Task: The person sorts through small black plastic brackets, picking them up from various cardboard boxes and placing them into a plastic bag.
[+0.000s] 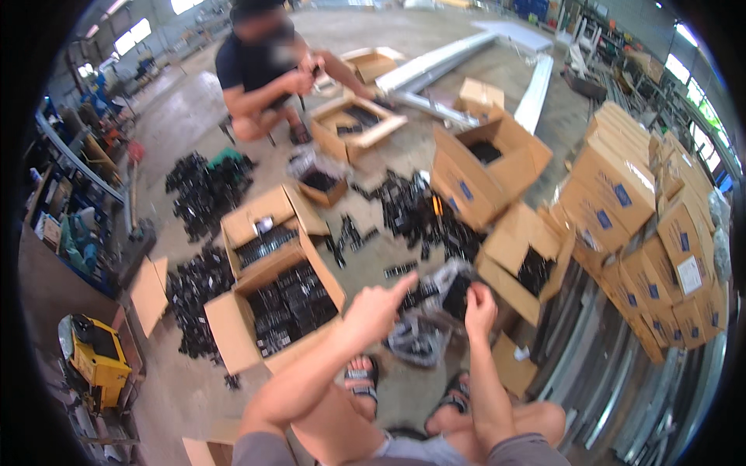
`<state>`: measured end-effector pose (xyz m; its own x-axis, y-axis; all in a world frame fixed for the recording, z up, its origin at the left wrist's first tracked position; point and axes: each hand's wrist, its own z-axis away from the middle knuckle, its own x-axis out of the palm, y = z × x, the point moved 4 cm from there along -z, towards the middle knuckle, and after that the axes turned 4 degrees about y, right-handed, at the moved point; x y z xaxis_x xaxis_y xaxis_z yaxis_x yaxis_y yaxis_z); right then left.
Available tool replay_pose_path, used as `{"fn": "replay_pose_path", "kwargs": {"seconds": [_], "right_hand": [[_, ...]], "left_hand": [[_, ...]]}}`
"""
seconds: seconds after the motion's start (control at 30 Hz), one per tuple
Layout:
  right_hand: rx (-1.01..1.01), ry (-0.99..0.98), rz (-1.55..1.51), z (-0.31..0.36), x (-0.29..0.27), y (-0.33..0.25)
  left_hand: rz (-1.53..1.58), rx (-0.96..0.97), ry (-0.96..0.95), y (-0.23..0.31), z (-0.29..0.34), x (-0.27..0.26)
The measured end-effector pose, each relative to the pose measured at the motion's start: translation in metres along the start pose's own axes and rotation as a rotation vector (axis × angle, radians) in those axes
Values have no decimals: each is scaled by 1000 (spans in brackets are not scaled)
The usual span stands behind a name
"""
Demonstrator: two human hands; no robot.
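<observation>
Right hand (479,304) over bag (423,330), seemingly black parts.

bag under my right hand (479,309): thin clear plastic bag (420,334), crinkled and glossy.
parts: small black parts (289,307), plastic or coated metal I cannot tell, with a dull sheen.
box by my left hand (373,311): open box (233,334) of brown corrugated cardboard, matt.
stacked cartons (622,194): same matt brown cardboard, with blue paper labels.
floor (186,116): grey concrete, rough and dusty.
long rails (536,93): pale metal, smooth, lightly shiny.
my sandals (361,380): black straps, matt.
</observation>
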<state>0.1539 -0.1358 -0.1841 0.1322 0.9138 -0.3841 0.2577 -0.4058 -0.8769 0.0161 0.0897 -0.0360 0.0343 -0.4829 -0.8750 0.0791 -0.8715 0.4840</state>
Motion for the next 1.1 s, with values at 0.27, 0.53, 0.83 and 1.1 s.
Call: {"fn": "replay_pose_path", "kwargs": {"seconds": [0.27, 0.53, 0.83, 1.1], "right_hand": [[-331, -399, -142, 10, -57, -190], [-748, -526, 73, 22, -24, -191], [-831, -525, 150, 39, -22, -192], [-818, -444, 132, 42, -25, -189]], "left_hand": [[-54, 82, 3, 14, 6, 6], [-64, 148, 45, 25, 19, 2], [-89, 149, 68, 23, 29, -6], [-63, 142, 59, 20, 29, -8]]}}
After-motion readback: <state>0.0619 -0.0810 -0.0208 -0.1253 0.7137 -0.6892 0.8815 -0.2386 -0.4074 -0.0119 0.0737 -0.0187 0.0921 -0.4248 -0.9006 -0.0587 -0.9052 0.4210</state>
